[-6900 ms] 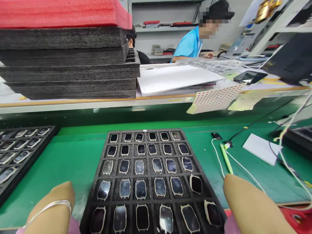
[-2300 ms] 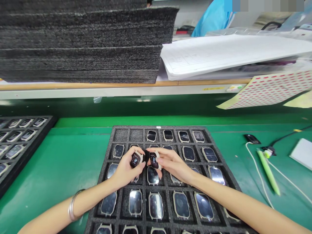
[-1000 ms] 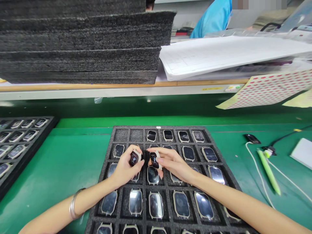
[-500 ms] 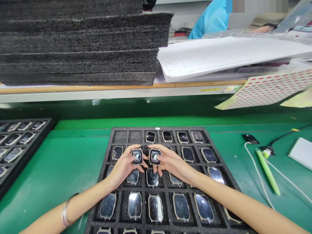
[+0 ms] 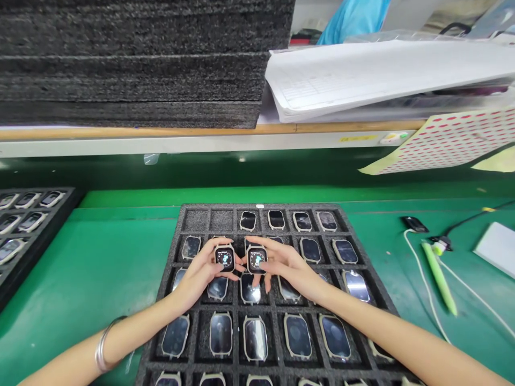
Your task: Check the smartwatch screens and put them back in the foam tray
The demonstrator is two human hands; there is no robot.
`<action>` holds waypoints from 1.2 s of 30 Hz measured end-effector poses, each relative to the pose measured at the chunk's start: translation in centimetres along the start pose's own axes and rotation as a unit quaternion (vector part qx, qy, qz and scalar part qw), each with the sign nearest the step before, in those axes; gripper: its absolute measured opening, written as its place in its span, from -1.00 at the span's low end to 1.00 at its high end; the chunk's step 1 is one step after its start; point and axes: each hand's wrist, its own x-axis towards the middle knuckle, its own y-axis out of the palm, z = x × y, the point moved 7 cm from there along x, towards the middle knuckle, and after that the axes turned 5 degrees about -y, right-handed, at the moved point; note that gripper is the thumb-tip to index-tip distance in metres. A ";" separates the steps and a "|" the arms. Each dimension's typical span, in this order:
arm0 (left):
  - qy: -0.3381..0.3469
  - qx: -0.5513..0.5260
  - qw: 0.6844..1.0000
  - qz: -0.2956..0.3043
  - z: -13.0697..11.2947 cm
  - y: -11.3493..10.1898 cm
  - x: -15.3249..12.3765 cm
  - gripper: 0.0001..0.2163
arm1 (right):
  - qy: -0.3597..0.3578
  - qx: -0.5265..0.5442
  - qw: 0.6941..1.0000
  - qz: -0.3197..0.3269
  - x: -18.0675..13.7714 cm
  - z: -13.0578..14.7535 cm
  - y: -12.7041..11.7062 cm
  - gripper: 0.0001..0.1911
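Grip: left hand (image 5: 203, 267) held one watch (image 5: 226, 257), right hand (image 5: 286, 265) another watch (image 5: 255, 257).
Each sat between thumb and fingers, screen lit, above the foam tray (image 5: 222, 220).

Watch (image 5: 226, 256) in left hand (image 5: 203, 266), second watch (image 5: 256, 256) in right hand (image 5: 285, 262) (both lit)

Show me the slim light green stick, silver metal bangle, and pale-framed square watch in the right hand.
Slim light green stick (image 5: 440, 277): head view, middle of its shaft.
Silver metal bangle (image 5: 99, 355): head view, its outer band.
Pale-framed square watch (image 5: 255, 257) in the right hand (image 5: 285, 264): head view, its screen.
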 end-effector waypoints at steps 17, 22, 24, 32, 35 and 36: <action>0.027 0.052 0.998 0.030 0.0 0.1 -0.1 -0.64 | -0.015 -0.062 0.998 -0.024 0.0 -0.4 -0.3 -0.54; 0.040 0.042 0.998 0.030 -0.2 0.0 -0.1 -0.59 | -0.014 -0.016 1.000 -0.001 0.2 -0.3 -0.3 -0.55; 0.045 0.040 0.998 0.030 -0.4 0.1 -0.1 -0.59 | -0.012 -0.011 1.000 0.001 0.3 -0.4 -0.2 -0.55; 0.050 0.069 0.996 0.007 -1.4 0.6 -0.3 -0.66 | -0.018 -0.026 0.999 0.004 0.4 -0.3 0.1 -0.58; 0.052 0.071 0.996 -0.004 -1.5 0.5 -0.3 -0.67 | -0.015 -0.036 0.999 0.013 0.4 -0.4 0.2 -0.57; 0.054 0.071 0.996 -0.006 -1.4 0.5 -0.3 -0.67 | -0.013 -0.039 0.999 0.015 0.3 -0.5 0.2 -0.57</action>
